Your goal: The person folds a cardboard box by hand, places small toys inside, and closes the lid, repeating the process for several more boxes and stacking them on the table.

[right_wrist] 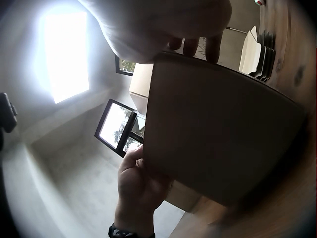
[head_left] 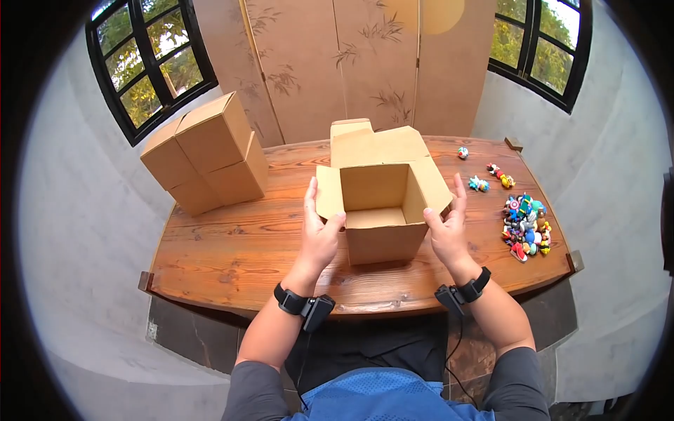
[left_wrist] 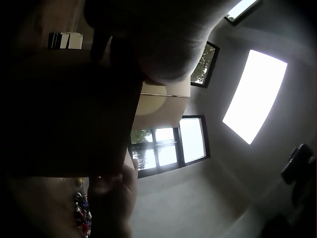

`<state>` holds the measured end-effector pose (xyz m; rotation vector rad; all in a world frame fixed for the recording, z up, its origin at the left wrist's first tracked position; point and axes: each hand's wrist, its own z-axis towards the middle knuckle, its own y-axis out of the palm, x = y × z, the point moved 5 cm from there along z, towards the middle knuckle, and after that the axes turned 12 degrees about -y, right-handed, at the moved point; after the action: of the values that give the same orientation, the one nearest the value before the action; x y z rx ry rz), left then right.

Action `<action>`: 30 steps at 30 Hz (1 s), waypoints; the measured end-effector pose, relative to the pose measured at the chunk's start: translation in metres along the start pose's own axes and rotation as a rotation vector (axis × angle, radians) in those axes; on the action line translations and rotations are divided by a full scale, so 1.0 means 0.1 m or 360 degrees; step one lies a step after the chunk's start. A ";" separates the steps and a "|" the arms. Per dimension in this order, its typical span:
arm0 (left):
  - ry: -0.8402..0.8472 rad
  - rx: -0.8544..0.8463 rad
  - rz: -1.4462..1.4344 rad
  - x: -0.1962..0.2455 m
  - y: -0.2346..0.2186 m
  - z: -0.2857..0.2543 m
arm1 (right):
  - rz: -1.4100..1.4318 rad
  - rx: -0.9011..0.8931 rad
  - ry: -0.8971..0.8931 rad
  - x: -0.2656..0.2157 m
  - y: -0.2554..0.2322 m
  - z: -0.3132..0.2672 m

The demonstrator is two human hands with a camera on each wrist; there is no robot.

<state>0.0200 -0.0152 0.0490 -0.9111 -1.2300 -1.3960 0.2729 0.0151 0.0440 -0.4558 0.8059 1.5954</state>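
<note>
An open-topped cardboard box (head_left: 385, 245) sits in front of me at the middle of the wooden table (head_left: 232, 256), its inside bare. Its left flap (head_left: 328, 193) and right flap (head_left: 432, 184) fold outward. My left hand (head_left: 319, 238) grips the left side, thumb at the near rim corner and fingers along the outside of the flap. Opposite it, my right hand (head_left: 449, 235) holds the right side the same way. In the right wrist view the dark box wall (right_wrist: 223, 124) fills the middle, with the left hand (right_wrist: 138, 186) beyond.
Several closed cardboard boxes (head_left: 210, 151) are stacked at the table's left. A pile of small toy figures (head_left: 526, 228) lies at the right, with a few loose figures (head_left: 479, 184) behind it. Flattened cardboard (head_left: 351, 126) lies behind the open box. A folding screen (head_left: 309, 63) stands at the back.
</note>
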 end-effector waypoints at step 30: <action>-0.0603 0.0268 -0.0715 -1.57 -0.65 1.05 | -0.0638 -0.0364 0.0018 0.10 -0.56 -0.10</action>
<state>-0.0214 0.1174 -0.0948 -0.8350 -1.9005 -1.4718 0.3241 0.0169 0.0165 -0.7416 0.5016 1.3128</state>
